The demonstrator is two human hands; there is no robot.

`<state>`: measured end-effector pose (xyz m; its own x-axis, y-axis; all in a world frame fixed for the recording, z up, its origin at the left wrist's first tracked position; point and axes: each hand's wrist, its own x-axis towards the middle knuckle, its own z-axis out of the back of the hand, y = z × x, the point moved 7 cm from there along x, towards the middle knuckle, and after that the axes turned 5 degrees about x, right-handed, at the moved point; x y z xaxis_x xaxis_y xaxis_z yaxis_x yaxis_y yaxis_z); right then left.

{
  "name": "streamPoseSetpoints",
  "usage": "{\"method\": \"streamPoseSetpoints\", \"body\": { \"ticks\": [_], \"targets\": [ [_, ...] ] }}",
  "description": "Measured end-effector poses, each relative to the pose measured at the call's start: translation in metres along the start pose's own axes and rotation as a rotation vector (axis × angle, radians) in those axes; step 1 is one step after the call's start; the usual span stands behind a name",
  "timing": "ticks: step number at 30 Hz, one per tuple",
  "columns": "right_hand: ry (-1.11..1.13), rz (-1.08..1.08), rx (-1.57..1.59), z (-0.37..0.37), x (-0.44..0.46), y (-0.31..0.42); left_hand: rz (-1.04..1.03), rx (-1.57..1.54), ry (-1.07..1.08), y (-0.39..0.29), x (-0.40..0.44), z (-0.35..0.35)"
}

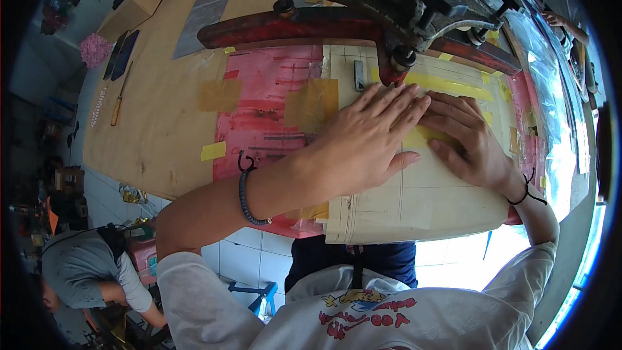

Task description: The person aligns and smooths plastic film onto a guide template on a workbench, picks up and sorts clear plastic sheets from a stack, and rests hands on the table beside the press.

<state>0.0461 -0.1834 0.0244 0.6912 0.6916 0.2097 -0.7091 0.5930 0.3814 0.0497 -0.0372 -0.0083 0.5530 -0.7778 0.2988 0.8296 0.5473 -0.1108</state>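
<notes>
So the left hand is lying palm down on a cream sheet with thin lines drawn on it, four fingers pretty close together and the thumb sticking out to the side. Not clamped on anything. Right hand is down on the same sheet, fingers a bit bent and close together, thumb apart from them. The fingertips of the two hands nearly meet, can't tell if they actually touch.

Just past the left fingertips there's a red pointed metal piece coming down from a dark metal frame, with a long red bar running across. A small metal block sits on the sheet near the left hand, and yellow tape runs by the right one.

Left of the sheet is a pinkish-red sheet with brown tape over its edge, all on a brown counter. Further left, a thin tool with a wooden handle and a pink fluffy thing. Clear plastic on the far right, and another person bent over lower left.
</notes>
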Motion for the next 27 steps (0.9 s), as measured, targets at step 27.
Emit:
{"method": "streamPoseSetpoints", "body": {
  "ticks": [27],
  "targets": [
    [0.032, -0.036, -0.074, -0.0033, 0.0019, -0.0013, 0.029, 0.034, -0.038, 0.0004, 0.0005, -0.0028]
  ]
}}
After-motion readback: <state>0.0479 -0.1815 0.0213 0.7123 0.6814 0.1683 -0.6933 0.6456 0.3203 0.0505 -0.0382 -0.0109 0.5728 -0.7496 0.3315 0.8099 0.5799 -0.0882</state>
